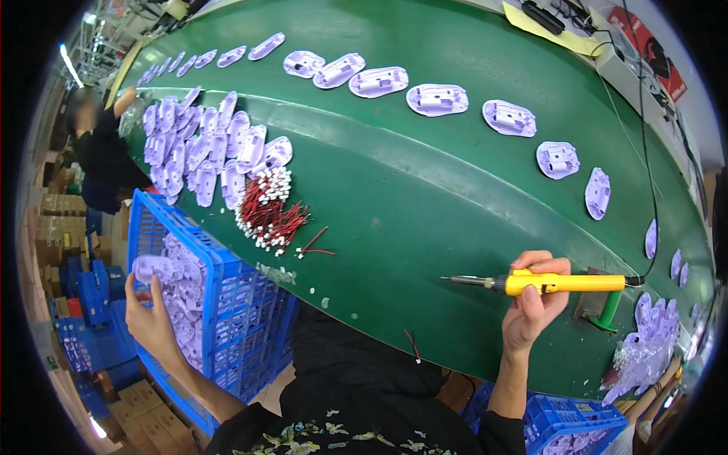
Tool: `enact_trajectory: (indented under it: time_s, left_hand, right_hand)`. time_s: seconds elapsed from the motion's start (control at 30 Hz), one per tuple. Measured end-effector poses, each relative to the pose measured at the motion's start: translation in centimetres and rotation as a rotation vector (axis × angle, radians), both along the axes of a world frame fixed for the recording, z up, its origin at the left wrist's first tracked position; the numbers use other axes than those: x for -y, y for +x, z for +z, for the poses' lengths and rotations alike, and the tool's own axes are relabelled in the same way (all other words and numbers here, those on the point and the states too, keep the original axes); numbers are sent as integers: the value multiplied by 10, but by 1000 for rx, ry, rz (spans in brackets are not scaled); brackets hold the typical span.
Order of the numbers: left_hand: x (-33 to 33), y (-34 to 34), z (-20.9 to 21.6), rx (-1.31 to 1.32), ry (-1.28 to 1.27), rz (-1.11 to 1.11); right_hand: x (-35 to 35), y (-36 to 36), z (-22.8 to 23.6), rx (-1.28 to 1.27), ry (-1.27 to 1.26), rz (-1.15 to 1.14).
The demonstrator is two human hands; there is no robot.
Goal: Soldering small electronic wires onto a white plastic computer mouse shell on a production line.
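Smooth matt green belt surface, glossy pale-lilac moulded plastic shells laid in a row, blue lattice plastic crate, yellow plastic-handled soldering iron tipped in dull metal, red rubbery-coated wires, brown cardboard boxes stacked alongside

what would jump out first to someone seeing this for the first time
The yellow soldering iron in the right hand, held over the green belt. Then the lilac plastic shells spaced along the belt, and the left hand gripping one in the blue crate.

Left hand raised, fingers curled in a grip; right hand clenched, forearm upright.
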State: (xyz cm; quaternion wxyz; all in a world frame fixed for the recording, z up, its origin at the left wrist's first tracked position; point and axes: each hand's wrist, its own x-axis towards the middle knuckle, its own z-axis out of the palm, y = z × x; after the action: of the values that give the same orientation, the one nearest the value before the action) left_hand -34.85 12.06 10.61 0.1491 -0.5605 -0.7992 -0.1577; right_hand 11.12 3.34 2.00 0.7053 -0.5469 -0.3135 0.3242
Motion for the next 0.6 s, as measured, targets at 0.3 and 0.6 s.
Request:
enact_trajectory:
  time_s: [0.3,0.6]
  left_hand:
    - [-103,217,-70,632,-220,-990]
    - [-195,338,-155,346,-13,-1362]
  right_hand:
    - [3,-5,-10,53,35,1]
    - [-6,6,-11,16,95,79]
